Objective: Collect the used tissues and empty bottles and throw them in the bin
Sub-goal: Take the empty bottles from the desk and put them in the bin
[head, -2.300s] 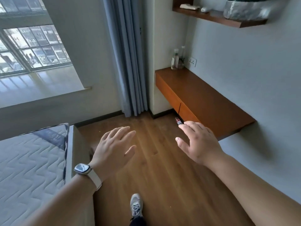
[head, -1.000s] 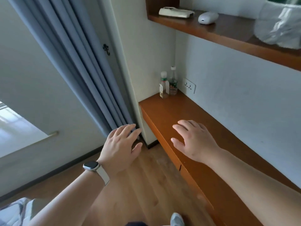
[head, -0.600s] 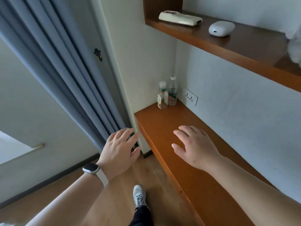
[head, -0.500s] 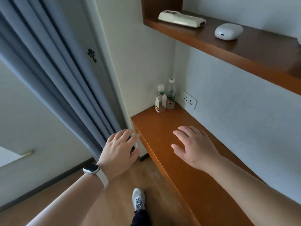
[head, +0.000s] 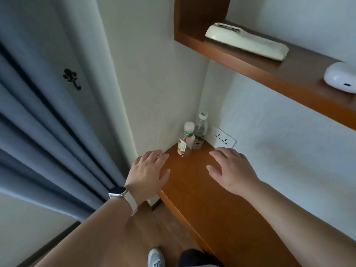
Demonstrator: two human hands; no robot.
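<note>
Two clear plastic bottles, a short one (head: 186, 139) with a loose paper label and a taller one (head: 200, 132) with a green-and-white cap, stand touching in the far corner of a smooth wooden desk (head: 202, 189); neither bottle's contents can be made out. The left hand (head: 149, 173) and right hand (head: 230, 169) hover palm-down near them, fingers spread, gripping nothing.

Both hands hang palm down, empty and spread, over the near corner of the surface (head: 215, 199), the left hand (head: 149, 173) at its outer edge, the right hand (head: 231, 171) nearer the wall. Ahead of them, in the corner, two bottles stand touching: the smaller bottle (head: 185, 140) in front and left, the taller bottle (head: 200, 132) behind it. A wall socket (head: 224, 139) sits just beyond the right hand. A shelf (head: 269, 72) runs above, and the curtain (head: 48, 141) hangs left of the left hand.
</note>
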